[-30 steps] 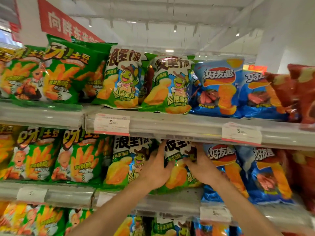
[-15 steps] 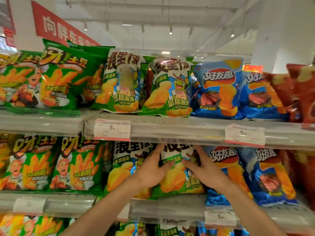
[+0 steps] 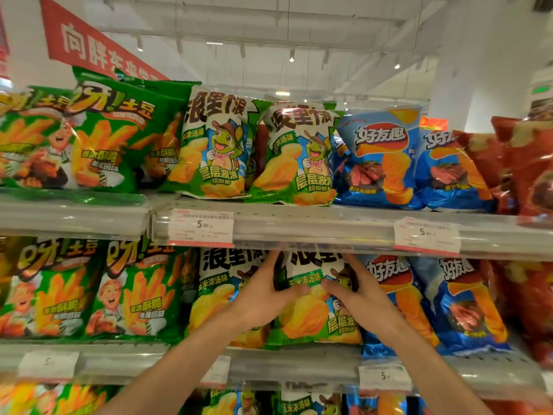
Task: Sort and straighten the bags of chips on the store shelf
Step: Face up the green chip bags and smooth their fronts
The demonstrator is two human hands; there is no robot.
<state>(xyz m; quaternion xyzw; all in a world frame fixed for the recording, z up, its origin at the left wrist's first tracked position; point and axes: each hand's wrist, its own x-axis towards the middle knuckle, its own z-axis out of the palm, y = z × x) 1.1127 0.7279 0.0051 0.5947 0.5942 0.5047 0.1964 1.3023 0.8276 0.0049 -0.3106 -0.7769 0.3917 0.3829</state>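
Squaring up a green corn-flavour chip bag (image 3: 317, 310) on the middle shelf (image 3: 299, 365), that's the step in hand. Left hand (image 3: 263, 298) and right hand (image 3: 362, 298) clasp it from either side, fingers spread behind its edges, thumbs pressed on the front. It sits between its twin (image 3: 215, 295) and a blue bag (image 3: 398, 295). Next, I reckon: nudge it upright, flush with the row.

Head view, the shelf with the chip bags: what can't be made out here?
- Frog bag, head view: its top is hidden by the shelf rail above; parts are covered by the left hand and right hand.
- Price tags: small print is too blurred to read.
- Red bags: cut off by the right edge.
- Bottom shelf bags: cut off by the lower edge.
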